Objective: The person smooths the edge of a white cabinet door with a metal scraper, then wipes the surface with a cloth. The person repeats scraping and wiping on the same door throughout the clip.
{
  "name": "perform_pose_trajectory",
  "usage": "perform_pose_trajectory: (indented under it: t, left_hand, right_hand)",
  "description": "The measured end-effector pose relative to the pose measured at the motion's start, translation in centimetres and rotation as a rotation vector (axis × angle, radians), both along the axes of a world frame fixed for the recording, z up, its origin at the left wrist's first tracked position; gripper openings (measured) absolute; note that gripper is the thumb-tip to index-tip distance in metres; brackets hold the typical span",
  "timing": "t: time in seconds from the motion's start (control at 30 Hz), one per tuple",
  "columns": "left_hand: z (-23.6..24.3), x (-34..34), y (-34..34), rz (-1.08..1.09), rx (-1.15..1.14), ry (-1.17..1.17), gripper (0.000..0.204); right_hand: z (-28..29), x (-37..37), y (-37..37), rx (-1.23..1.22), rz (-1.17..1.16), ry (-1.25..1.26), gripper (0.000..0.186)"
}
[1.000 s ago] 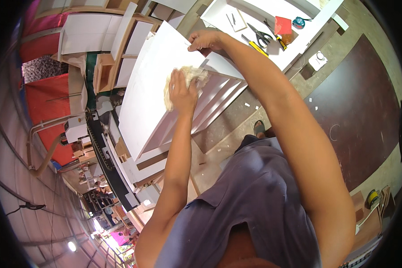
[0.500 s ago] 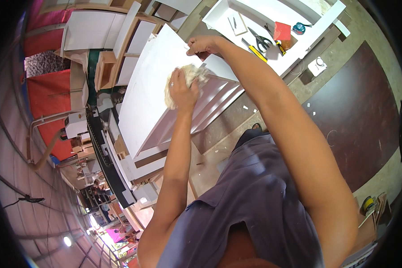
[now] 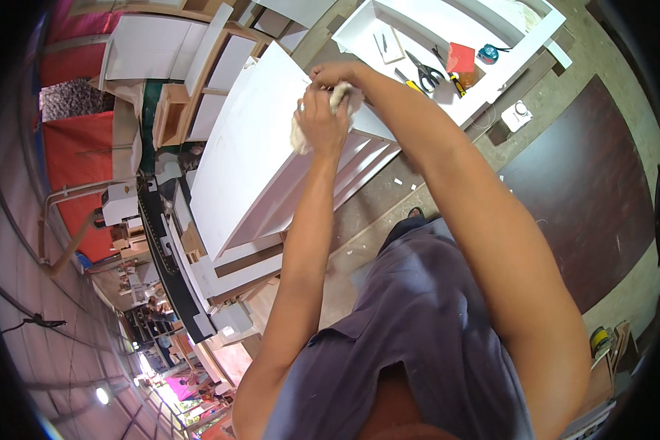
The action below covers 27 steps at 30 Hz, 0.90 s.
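Note:
A large white cabinet [image 3: 246, 139] stands tilted across my view, its flat panel facing up and its shelved side toward me. My left hand [image 3: 321, 121] is closed over a cream fluffy rag [image 3: 299, 138], which lies against the panel near its far right edge. Just beyond it, my right hand [image 3: 336, 73] has its fingers curled at the cabinet's far corner. The two hands are close together, and part of the rag bunches up between them. What lies under the right fingers is mostly hidden.
A white open frame [image 3: 484, 103] at the far right holds scissors [image 3: 427, 73], a teal tape measure [image 3: 491, 53], a red piece [image 3: 460, 56] and yellow-handled tools. A dark brown sheet [image 3: 579, 191] lies on the floor at right. A black-railed machine [image 3: 170, 257] stands left.
My left hand has slid the rag along the panel, away from me and to the right, up to my right hand. The right hand stays at the corner.

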<state>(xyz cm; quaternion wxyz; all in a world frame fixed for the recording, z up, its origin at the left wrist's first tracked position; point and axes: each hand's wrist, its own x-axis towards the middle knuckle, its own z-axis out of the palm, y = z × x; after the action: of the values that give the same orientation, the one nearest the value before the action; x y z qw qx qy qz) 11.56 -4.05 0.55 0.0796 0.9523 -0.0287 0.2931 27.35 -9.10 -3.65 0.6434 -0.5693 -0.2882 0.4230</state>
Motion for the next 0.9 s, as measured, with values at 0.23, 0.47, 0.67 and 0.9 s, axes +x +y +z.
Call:
perform_pose_trajectory:
  t: [0.23,0.47,0.67,0.9]
  left_hand:
    - [9.1,-3.2,14.7,-0.012,-0.726,-0.017,0.028]
    - [10.8,-10.2,12.9,0.164,0.125,0.349,0.035]
    - [6.5,-9.3,18.2,0.295,-0.184,0.240,0.033]
    - [1.2,-11.7,16.3,-0.041,-0.028,0.474,0.061]
  right_hand:
    - [1.1,-1.8,-1.3,-0.063,-0.065,0.082,0.023]
    - [1.4,-2.2,-2.6,-0.052,-0.144,0.074,0.030]
    - [2.1,-3.2,-2.4,-0.066,-0.142,0.052,0.029]
    - [1.5,-3.2,-2.0,-0.092,-0.273,0.056,0.041]
